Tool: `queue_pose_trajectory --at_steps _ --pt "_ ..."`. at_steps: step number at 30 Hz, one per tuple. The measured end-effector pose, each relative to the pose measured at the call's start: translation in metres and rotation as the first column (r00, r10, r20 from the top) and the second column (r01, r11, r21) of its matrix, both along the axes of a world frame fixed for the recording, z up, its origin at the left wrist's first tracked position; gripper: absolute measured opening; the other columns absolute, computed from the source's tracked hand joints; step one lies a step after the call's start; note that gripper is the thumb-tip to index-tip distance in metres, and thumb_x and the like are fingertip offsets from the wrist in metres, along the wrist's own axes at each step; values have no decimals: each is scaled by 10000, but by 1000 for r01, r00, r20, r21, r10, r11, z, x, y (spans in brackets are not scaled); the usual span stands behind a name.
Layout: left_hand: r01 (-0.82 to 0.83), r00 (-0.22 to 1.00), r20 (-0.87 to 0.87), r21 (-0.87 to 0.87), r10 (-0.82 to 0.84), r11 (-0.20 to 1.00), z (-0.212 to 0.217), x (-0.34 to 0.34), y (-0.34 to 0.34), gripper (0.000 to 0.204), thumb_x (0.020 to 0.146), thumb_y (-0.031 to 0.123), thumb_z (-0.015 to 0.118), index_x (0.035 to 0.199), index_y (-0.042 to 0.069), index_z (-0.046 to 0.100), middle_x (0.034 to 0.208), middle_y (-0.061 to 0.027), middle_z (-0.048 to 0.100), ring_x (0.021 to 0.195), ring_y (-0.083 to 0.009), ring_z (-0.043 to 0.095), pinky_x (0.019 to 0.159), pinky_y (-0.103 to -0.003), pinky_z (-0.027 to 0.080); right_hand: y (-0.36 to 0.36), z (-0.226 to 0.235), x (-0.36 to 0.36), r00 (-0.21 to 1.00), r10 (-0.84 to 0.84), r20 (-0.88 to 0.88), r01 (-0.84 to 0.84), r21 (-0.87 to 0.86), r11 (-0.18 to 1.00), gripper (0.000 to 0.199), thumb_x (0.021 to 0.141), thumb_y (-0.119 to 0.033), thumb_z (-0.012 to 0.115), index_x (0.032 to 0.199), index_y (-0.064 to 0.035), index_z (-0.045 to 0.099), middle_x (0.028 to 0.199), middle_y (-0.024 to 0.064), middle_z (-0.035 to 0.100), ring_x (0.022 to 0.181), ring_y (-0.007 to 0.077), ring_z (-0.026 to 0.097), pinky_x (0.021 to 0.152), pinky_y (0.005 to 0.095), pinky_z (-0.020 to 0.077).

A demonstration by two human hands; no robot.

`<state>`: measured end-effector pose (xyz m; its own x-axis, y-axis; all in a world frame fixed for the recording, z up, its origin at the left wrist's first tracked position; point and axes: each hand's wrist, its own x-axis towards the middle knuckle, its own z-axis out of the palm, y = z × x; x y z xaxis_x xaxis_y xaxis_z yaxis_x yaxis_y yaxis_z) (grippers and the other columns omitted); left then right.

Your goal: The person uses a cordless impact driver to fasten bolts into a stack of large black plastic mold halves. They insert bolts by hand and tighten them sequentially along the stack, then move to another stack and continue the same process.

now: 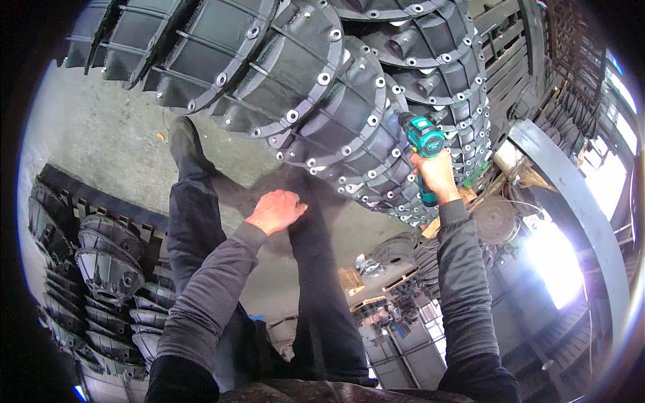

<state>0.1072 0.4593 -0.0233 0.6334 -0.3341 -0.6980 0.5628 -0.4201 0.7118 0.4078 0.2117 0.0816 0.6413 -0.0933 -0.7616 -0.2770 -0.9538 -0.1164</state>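
A teal and black cordless drill (424, 136) is in my right hand (437, 173), with my fingers wrapped round its grip. Its black chuck points up and left at the stacked grey metal housings (366, 111), ribbed castings with bolt holes round their flanges. Whether the tip touches one I cannot tell. My left hand (277, 209) is curled closed above my leg, below the nearest stack and apart from it. Its fingertips are turned under, so anything inside them is hidden.
More dark housings (111, 269) stand stacked at the lower left by a black slatted pallet (101, 198). My shoe (185, 141) rests on the concrete floor (114, 121) near the big stacks. A curved grey metal beam (571, 195) and a round reel-like thing (496, 219) are at the right.
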Motion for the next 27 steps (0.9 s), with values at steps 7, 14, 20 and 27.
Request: queue_pose_trajectory --at_steps 7,14,20,27 --pt "-1 997 83 36 -2 999 -6 -13 -4 390 966 405 671 877 34 751 886 -219 749 903 -434 730 817 -527 581 -12 2 -8 998 33 53 -38 115 993 177 838 -127 744 949 7 775 715 62 736 645 143 704 624 326 533" --pt "-94 991 96 44 90 995 -1 -14 -2 387 960 399 678 859 31 746 857 -208 748 865 -433 734 785 -540 587 0 29 -27 979 -172 113 157 126 979 146 881 -88 755 979 21 770 794 35 732 624 124 658 599 289 502" --pt "-95 991 103 66 88 993 3 -7 -4 402 957 407 673 841 29 746 851 -220 746 863 -434 736 786 -539 590 59 35 -15 983 -183 5 166 397 903 183 905 -77 746 1045 41 746 845 51 724 649 139 658 603 296 514" --pt "-142 986 94 54 136 988 -2 -15 3 406 956 406 668 842 24 748 858 -229 746 866 -433 736 792 -540 587 104 -17 -4 997 12 77 -40 374 927 146 905 -66 760 1016 30 760 873 58 750 616 143 669 604 299 533"
